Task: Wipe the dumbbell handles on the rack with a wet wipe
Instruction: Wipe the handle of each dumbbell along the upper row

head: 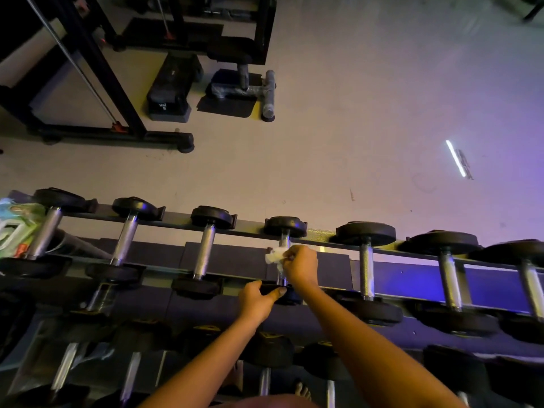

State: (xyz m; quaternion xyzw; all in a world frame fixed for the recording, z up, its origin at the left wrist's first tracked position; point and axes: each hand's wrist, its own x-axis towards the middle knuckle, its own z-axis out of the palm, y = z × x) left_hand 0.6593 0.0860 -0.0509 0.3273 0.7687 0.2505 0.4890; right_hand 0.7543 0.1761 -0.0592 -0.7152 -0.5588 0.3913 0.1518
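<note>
Held a crumpled white wet wipe (273,256) in the right hand (300,267), fingers curled round it and pressed to the steel handle (284,239) of a small black-headed dumbbell (285,227) on the top tier of the rack (412,279). Gripped the near head (291,295) of that same dumbbell with the left hand (255,301), fingers and thumb wrapped over it, just below and left of the right hand. Wipe bunched on the left side of the handle, about halfway along its length, sticking out past the knuckles.

Left of both hands along the same tier: three more dumbbells (205,251), and well beyond them, at the row's far end, a green-and-white packet of wipes (17,231) lying against the last handle. Right of the right hand: larger dumbbells (366,269), side by side. Below the forearms: a lower tier (266,344) of dark dumbbells. Beyond the hands: grey floor (338,136) and a black machine frame (117,83).
</note>
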